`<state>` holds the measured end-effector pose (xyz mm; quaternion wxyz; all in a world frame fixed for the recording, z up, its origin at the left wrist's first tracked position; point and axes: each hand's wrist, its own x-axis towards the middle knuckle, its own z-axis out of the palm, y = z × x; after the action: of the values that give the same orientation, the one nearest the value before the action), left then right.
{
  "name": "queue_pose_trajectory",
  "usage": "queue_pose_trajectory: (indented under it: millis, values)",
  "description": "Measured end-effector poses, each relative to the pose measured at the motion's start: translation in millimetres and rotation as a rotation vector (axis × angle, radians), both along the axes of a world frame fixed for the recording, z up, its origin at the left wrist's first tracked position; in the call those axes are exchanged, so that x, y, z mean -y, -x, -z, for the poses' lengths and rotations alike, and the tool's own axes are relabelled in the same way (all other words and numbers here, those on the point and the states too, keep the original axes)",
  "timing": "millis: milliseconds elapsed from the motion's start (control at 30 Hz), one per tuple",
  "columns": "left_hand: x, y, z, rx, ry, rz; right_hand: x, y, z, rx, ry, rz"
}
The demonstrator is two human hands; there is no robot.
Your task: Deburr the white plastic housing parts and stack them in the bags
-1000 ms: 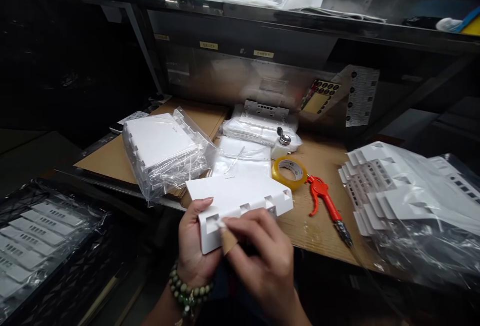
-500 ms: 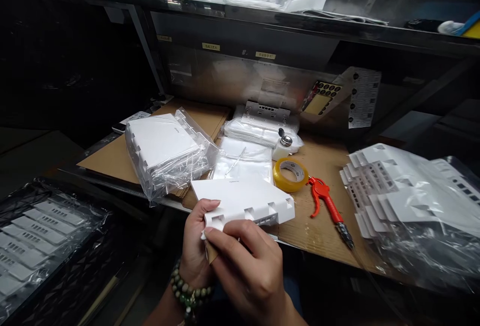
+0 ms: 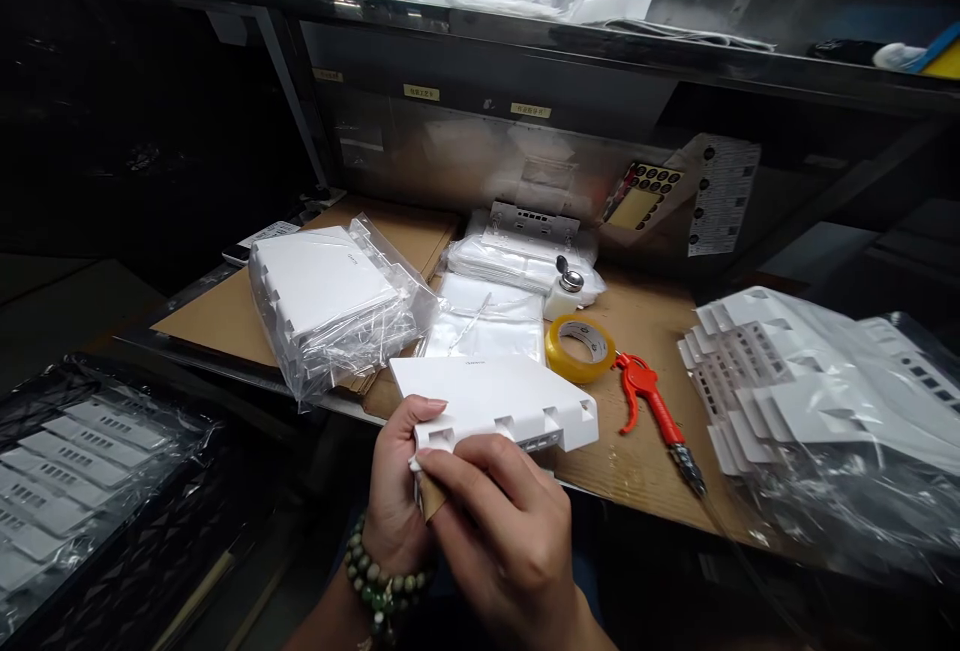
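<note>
My left hand [image 3: 401, 486], with a beaded bracelet at the wrist, grips the left end of a white plastic housing [image 3: 480, 386], its thumb on the top face. The housing is tilted, and its notched side faces me. Pinched in my right hand [image 3: 506, 521] is a small folded brown piece [image 3: 430, 497], paper-like, with a white bit at its upper end. The fingers press it against the housing's near left corner. Just beyond the housing lie a stack of clear plastic bags [image 3: 495, 316] and a roll of yellow tape [image 3: 559, 361].
Bagged white housings [image 3: 330, 276] stand left on cardboard [image 3: 217, 316]; another bagged stack [image 3: 780, 371] is at right. A red air blow gun [image 3: 651, 396] and a pump bottle [image 3: 564, 299] rest on the bench. A black crate [image 3: 142, 521] with white parts sits lower left. A shelf [image 3: 525, 36] runs overhead.
Both hands and the housing have shifted slightly to the right. The right fingers stay at the same corner, and a little more of the brown piece shows.
</note>
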<state>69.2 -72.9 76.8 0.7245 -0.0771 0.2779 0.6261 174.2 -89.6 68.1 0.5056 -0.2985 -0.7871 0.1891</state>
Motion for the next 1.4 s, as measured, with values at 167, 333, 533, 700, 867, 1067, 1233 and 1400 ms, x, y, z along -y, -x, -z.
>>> queue_pose_trajectory:
  millis: [167,333,533,700,867,1067,1233,1400]
  values:
    - [-5,7,-0.8,0.015,0.045,-0.105,-3,-18,-5.1,-0.299,0.435,-0.099]
    - [-15,21,-7.2,0.01,0.138,-0.196,-16,-67,8.5,-1.037,0.61,0.153]
    - [-17,39,3.6,0.016,0.09,-0.17,-23,-112,27.7,-1.289,0.624,0.387]
    - [-11,53,35.2,0.011,-0.208,-0.096,-29,-119,41.3,-1.274,0.688,0.452]
    - [-6,57,64.2,0.11,-0.679,0.109,-34,-104,50.0,-1.201,0.84,0.411]
    - [-1,50,72.2,0.095,-0.814,0.214,-29,-89,48.3,-1.167,1.028,0.36]
    - [-2,49,78.2,0.272,-0.914,0.253,-25,-89,49.1,-1.192,1.109,0.396]
    - [0,47,85.2,0.281,-0.828,0.153,-24,-88,48.8,-1.178,1.119,0.41]
